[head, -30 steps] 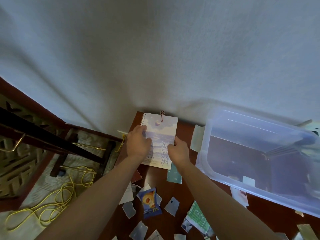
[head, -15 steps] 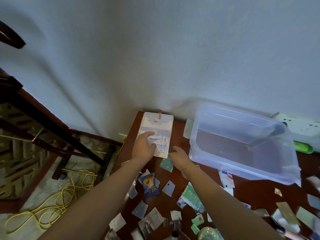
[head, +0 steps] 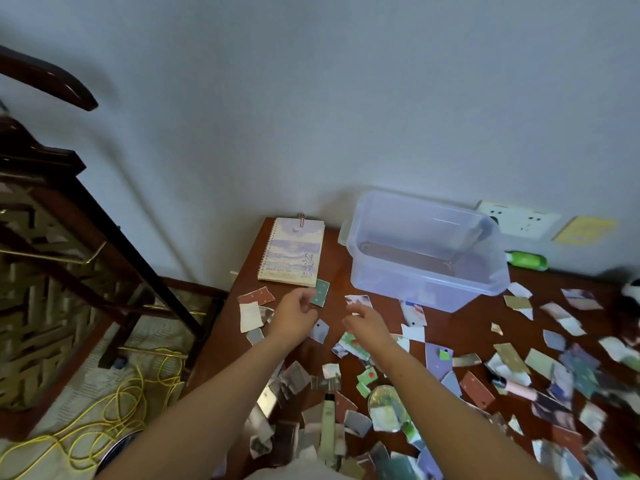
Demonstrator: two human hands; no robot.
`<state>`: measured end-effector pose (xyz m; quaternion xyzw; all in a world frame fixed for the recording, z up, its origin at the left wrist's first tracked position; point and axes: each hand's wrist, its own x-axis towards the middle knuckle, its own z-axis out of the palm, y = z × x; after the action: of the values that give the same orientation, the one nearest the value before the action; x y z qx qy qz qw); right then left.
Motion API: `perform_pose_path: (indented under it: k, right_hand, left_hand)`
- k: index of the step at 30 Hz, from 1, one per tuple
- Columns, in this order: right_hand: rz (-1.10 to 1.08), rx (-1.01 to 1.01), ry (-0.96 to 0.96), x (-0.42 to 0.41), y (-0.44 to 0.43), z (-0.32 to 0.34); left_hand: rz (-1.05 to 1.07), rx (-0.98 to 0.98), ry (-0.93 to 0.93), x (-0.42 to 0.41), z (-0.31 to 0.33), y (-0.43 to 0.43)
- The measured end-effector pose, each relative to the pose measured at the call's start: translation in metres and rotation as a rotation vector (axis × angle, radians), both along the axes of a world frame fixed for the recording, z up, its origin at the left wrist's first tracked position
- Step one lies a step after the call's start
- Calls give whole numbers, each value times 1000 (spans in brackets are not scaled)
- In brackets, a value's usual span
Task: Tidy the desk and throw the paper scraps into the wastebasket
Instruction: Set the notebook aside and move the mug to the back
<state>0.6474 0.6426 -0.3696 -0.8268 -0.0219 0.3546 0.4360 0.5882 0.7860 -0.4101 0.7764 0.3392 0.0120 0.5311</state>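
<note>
A: Paper scraps (head: 478,389) lie strewn across the brown bench (head: 460,323), mostly near and right.
B: And the hands?
A: Left hand (head: 294,315) loosely curled beside a teal scrap (head: 320,293), right hand (head: 365,323) relaxed, fingers apart; both hold nothing. Notebook (head: 292,252) and clear tub (head: 415,282) sit farther back.

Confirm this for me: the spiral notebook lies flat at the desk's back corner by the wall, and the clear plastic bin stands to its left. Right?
Not quite. The head view shows the clear plastic bin to the right of the spiral notebook, not to its left. The rest holds: the notebook lies flat at the back corner of the desk, by the wall.
</note>
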Motion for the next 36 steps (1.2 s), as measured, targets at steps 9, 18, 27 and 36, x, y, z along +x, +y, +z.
perform_pose_path:
  k: [9,18,27,36]
  right_hand:
    - [-106,26,80,-32,-46,-16]
    - [8,32,114,-58,-65,-17]
    - [108,15,262,-82,-82,-52]
    - [83,56,364,-95,-79,-73]
  left_hand:
    - [-56,-15,42,-34,-10,-37]
    - [28,-10,113,-77,-24,-62]
    - [96,-76,235,-114,-38,-94]
    - [60,-74,262,-122,-49,-106]
